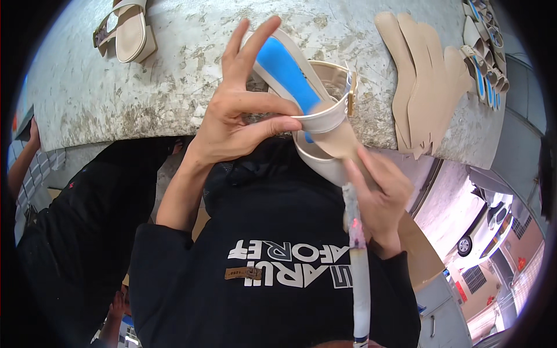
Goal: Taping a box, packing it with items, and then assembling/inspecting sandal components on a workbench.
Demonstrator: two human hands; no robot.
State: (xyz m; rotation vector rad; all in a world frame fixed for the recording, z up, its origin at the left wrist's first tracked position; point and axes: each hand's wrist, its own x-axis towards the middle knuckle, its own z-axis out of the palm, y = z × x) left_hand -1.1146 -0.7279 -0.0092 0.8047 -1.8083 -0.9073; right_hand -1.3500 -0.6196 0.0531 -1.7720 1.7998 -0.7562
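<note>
A cream sandal [282, 64] with a blue footbed is tilted at the table's near edge, its heel end toward me. My left hand [229, 116] pinches the front strap [325, 120] between thumb and forefinger, the other fingers spread upward. With thumb and fingers, my right hand [383, 194] grips a beige insole [339, 140]. The insole's far end passes under the strap, above the blue footbed, and is slightly blurred. An ankle strap with a gold-coloured buckle [353, 95] stands up at the right. A white tube [360, 278] runs beside my right hand; whether I hold it, I cannot tell.
Several beige insoles [426, 75] lie fanned out at the right of the worn, stained table [191, 93]. Past them are several blue-footbed sandals [484, 64]. A finished-looking sandal [132, 35] stands far left. Another person's arm [26, 148] shows at the left edge.
</note>
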